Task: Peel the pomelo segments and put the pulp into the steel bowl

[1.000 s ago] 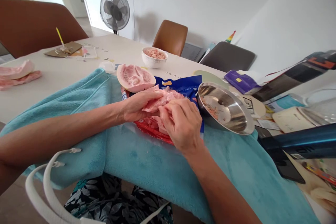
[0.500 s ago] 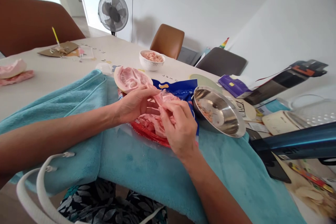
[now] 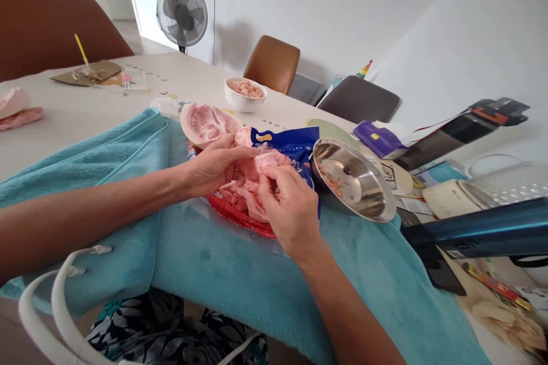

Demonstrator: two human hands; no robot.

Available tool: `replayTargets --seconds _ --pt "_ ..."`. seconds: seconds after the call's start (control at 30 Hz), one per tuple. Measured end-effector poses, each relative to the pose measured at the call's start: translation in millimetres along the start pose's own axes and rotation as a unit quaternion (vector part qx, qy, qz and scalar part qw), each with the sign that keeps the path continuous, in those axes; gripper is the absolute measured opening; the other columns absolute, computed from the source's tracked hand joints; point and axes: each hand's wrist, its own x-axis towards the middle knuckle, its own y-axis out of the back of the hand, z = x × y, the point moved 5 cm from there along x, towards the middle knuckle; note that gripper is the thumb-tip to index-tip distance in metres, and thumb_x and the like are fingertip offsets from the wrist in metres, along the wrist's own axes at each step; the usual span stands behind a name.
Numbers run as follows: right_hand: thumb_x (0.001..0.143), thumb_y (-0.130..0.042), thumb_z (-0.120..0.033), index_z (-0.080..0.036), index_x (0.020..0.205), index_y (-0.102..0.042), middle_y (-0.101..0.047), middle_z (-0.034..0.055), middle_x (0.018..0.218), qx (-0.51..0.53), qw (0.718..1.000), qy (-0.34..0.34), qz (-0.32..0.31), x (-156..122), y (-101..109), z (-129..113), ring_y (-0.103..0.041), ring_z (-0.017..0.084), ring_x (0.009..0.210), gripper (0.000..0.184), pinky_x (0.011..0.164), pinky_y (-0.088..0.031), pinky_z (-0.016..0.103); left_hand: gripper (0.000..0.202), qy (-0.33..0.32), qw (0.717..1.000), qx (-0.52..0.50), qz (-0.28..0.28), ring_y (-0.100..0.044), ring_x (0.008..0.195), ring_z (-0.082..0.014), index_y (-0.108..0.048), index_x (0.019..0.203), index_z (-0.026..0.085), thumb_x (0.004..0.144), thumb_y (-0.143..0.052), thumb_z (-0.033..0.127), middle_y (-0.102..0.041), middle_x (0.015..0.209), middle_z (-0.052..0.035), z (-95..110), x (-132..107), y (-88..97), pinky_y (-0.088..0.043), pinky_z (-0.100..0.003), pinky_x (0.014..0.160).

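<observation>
Both my hands hold a pink pomelo segment [image 3: 257,166] over a blue and red plastic bag [image 3: 295,145] on a teal towel [image 3: 240,262]. My left hand [image 3: 212,164] grips the segment from the left, fingers curled round it. My right hand [image 3: 289,205] pinches its near side with thumb and fingers. More pink peel and pith [image 3: 240,201] lies on the bag beneath. A hollowed pomelo rind half [image 3: 204,123] sits just behind my left hand. A steel bowl [image 3: 353,179] with a few flesh bits stands to the right.
A white bowl of pomelo flesh [image 3: 244,93] stands further back on the table. Pink rind pieces [image 3: 12,107] lie at far left. Boxes, packets and a dark blue tube [image 3: 483,228] crowd the right side. Chairs and a fan [image 3: 182,11] stand behind.
My fingers have shifted on the segment, pulling it slightly apart and lifting it a little. The camera view has drifted slightly; the bowls and rind have stayed put.
</observation>
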Motion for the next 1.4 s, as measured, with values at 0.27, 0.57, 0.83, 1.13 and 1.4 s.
replayTargets --seconds 0.27,0.57,0.83,1.13,1.4 --pt "0.078 -0.049 -0.02 -0.021 0.062 -0.051 -0.055 -0.0044 0.05 0.253 0.923 -0.273 -0.095 -3.2 -13.9 10.1 -0.049 0.01 0.045 0.016 0.049 -0.041 0.023 0.008 0.061 0.998 -0.012 -0.034 -0.052 0.039 -0.0097 -0.055 0.079 0.017 0.081 -0.063 0.014 -0.061 0.055 0.0007 -5.5 -2.6 -3.6 -0.039 -0.016 0.032" --pt "0.073 -0.055 -0.025 -0.02 0.064 -0.054 -0.056 -0.0062 0.045 0.468 0.78 -0.398 -0.115 -12.2 -33.7 8.1 -0.05 0.008 0.037 0.011 0.04 -0.038 0.019 0.009 0.11 0.986 -0.072 -0.1 -0.052 0.036 -0.0116 -0.06 0.078 0.017 0.07 -0.062 0.012 -0.064 0.059 -0.0021 -6.6 1.0 -1.9 -0.034 -0.019 0.03" --pt "0.072 -0.052 -0.022 -0.019 0.063 -0.054 -0.055 -0.0063 0.045 0.377 0.838 -0.386 -0.083 -10.3 -30.4 9.0 -0.05 0.007 0.037 0.01 0.038 -0.04 0.018 0.022 0.096 0.984 -0.063 -0.14 -0.055 0.041 -0.0133 -0.058 0.079 0.017 0.059 -0.062 0.01 -0.06 0.065 0.0007 -2.8 1.1 -1.9 -0.037 -0.02 0.03" --pt "0.075 -0.055 -0.023 -0.02 0.068 -0.055 -0.058 -0.0067 0.053 0.444 0.816 -0.369 -0.04 -7.6 -22.3 1.4 -0.054 0.008 0.042 0.007 0.042 -0.048 0.021 0.029 0.057 0.982 -0.006 -0.182 -0.053 0.043 -0.0103 -0.057 0.087 0.019 0.066 -0.076 0.021 -0.054 0.061 0.0039 6.7 -5.8 -6.1 -0.04 -0.019 0.035" --pt "0.074 -0.072 -0.03 -0.02 0.071 -0.061 -0.06 -0.0059 0.056 0.469 0.798 -0.342 -0.165 -5.5 -17.7 13.7 -0.051 0.007 0.044 0.016 0.046 -0.044 0.021 0.035 0.033 0.987 0.04 -0.154 -0.058 0.054 -0.0085 -0.056 0.088 0.015 0.068 -0.083 0.025 -0.058 0.067 0.0033 3.8 -5.8 -9.0 -0.047 -0.017 0.048"
